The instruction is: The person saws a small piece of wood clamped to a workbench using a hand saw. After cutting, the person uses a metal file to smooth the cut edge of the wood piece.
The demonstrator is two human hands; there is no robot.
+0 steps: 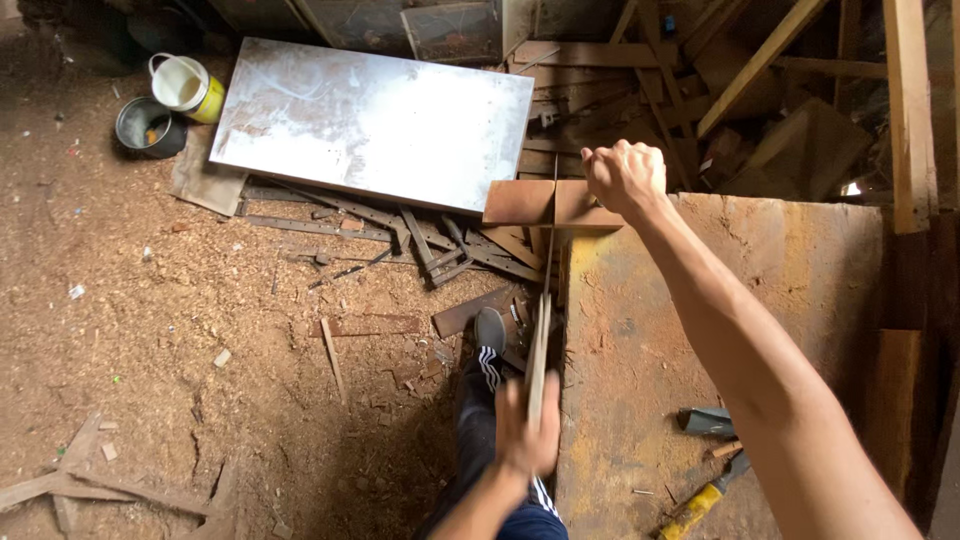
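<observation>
From the head view, your right hand (625, 177) is closed in a fist on the far end of a small reddish wooden block (552, 204), pinning it on the far left corner of the counter (760, 300); part of the block juts out past the counter's edge, to the left of that hand. Your left hand (527, 432) is nearer to you and lower, blurred with motion, its fingers wrapped around the handle of a hand saw (541, 340). The thin blade runs from that hand straight away toward the block and meets it just left of your right hand, seemingly in a cut line near the block's middle, though the blur makes this hard to confirm.

The counter under your right forearm is a worn, yellow-stained slab. To the right of your forearm, near your elbow, lie a grey tool (708, 421) and a yellow-handled tool (700, 505).

Below your left hand you can see your leg in dark trousers with white stripes and a dark shoe (489, 330) on the sawdust-covered floor (150, 330). Beyond the block, farther left of your right hand, a large pale metal sheet (375, 120) lies over scrap wood. Well to the left of that stand a white-and-yellow cup (186, 86) and a dark bowl (148, 126).
</observation>
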